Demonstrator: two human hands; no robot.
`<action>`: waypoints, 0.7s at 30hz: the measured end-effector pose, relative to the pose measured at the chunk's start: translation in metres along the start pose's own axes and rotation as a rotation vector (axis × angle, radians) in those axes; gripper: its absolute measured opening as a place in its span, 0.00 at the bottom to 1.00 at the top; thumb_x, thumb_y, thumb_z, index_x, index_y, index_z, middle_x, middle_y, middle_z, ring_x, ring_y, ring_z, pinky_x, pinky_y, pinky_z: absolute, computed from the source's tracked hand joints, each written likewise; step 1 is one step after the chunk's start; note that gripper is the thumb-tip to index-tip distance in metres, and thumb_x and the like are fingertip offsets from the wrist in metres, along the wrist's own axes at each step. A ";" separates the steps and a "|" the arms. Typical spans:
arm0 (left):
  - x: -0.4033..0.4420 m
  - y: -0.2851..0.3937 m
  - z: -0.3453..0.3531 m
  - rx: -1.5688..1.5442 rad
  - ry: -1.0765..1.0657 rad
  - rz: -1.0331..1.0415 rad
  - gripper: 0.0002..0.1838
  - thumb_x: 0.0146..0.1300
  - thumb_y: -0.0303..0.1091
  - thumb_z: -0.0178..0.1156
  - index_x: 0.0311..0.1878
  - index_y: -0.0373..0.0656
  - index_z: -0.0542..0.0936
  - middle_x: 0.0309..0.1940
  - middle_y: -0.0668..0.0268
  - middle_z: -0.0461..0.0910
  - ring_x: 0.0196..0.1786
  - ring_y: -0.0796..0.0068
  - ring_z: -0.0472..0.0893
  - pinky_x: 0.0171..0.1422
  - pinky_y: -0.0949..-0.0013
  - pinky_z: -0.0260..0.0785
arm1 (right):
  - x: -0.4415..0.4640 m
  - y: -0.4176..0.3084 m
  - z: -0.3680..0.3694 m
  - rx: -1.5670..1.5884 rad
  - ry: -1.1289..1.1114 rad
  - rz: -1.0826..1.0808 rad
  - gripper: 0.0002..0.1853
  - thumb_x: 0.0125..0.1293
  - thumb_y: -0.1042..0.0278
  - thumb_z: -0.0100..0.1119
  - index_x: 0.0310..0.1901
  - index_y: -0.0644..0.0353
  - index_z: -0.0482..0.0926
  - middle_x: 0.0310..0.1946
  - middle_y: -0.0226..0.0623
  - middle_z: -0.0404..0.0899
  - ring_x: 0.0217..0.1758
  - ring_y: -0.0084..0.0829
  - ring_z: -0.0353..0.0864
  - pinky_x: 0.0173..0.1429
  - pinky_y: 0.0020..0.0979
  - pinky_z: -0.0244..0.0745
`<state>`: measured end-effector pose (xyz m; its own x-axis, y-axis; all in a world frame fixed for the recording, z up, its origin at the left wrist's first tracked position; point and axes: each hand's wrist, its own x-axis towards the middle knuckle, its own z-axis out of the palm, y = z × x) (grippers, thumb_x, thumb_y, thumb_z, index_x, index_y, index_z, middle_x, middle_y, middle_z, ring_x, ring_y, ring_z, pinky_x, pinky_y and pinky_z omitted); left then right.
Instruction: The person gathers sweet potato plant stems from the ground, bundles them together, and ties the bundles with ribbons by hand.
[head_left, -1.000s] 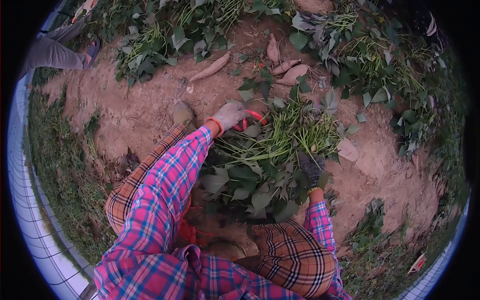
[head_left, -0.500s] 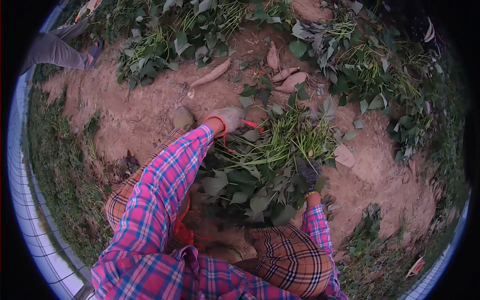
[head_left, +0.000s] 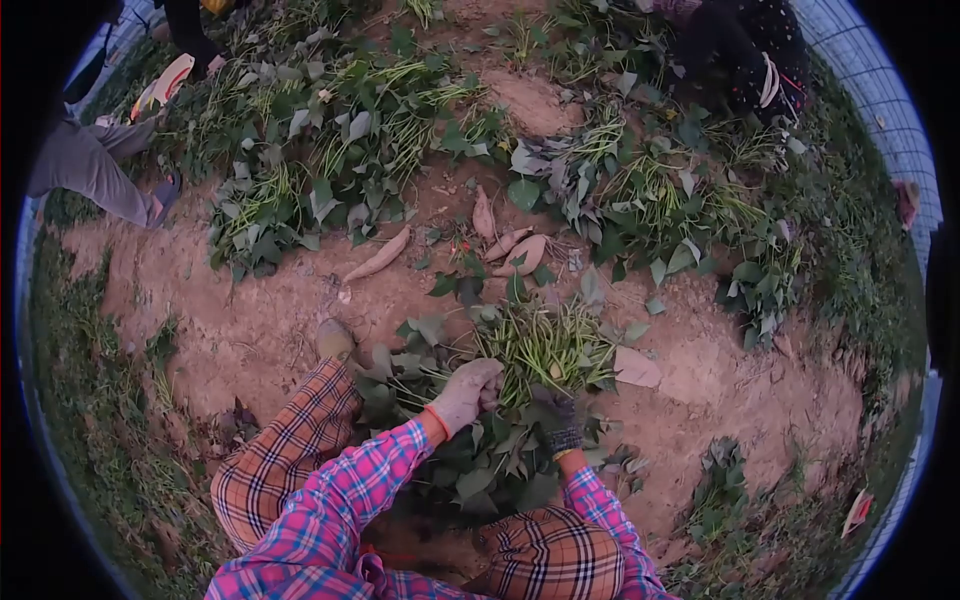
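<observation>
A bundle of leafy sweet potato vines [head_left: 545,345] lies in front of my knees, its green stems gathered toward the far side and its leaves toward me. My left hand [head_left: 468,392], in a pale glove with an orange cuff, is at the left edge of the stems. Its fingers are curled, and what they hold is hidden. My right hand [head_left: 556,416], in a dark glove, grips the near right side of the bundle, with its fingertips partly lost among stems. Right of the bundle lies a flat pinkish piece [head_left: 637,368], perhaps a sweet potato.
Several sweet potatoes [head_left: 378,254] lie on the soil beyond the bundle. Heaps of cut vines [head_left: 340,150] stretch across the far side. One person's leg [head_left: 110,175] shows at the left, and another person in dark clothes [head_left: 745,55] is at the upper right.
My left hand has moved right and nearer to me, from beside the leaves to the stems. The red strip near it is no longer visible. The camera view has tilted up.
</observation>
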<state>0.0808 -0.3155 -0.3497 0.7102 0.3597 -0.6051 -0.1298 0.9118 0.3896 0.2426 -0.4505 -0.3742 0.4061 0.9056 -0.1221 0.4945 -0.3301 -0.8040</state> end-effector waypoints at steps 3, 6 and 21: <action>-0.025 0.047 0.029 0.167 0.085 -0.030 0.07 0.60 0.37 0.55 0.29 0.49 0.70 0.18 0.76 0.63 0.16 0.85 0.59 0.19 0.78 0.47 | 0.016 -0.046 -0.002 -0.513 -0.053 -0.277 0.18 0.53 0.67 0.52 0.47 0.45 0.80 0.47 0.37 0.77 0.48 0.42 0.76 0.51 0.42 0.70; -0.044 0.083 0.032 0.354 0.150 0.041 0.06 0.62 0.37 0.52 0.33 0.46 0.73 0.19 0.74 0.64 0.17 0.83 0.63 0.20 0.77 0.55 | 0.053 -0.075 0.006 -0.375 0.000 -0.340 0.19 0.53 0.67 0.53 0.49 0.45 0.79 0.44 0.38 0.78 0.47 0.42 0.76 0.51 0.41 0.70; 0.024 0.191 -0.078 1.137 0.722 0.140 0.19 0.54 0.44 0.61 0.37 0.36 0.79 0.18 0.62 0.70 0.17 0.71 0.71 0.23 0.72 0.63 | 0.261 -0.103 0.167 -0.389 -0.382 -0.242 0.25 0.61 0.51 0.48 0.55 0.58 0.70 0.55 0.45 0.70 0.59 0.43 0.67 0.62 0.42 0.60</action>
<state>0.0187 -0.1173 -0.3441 0.1739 0.7786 -0.6030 0.7182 0.3187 0.6185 0.1688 -0.1357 -0.4200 -0.0228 0.9751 -0.2204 0.8133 -0.1101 -0.5713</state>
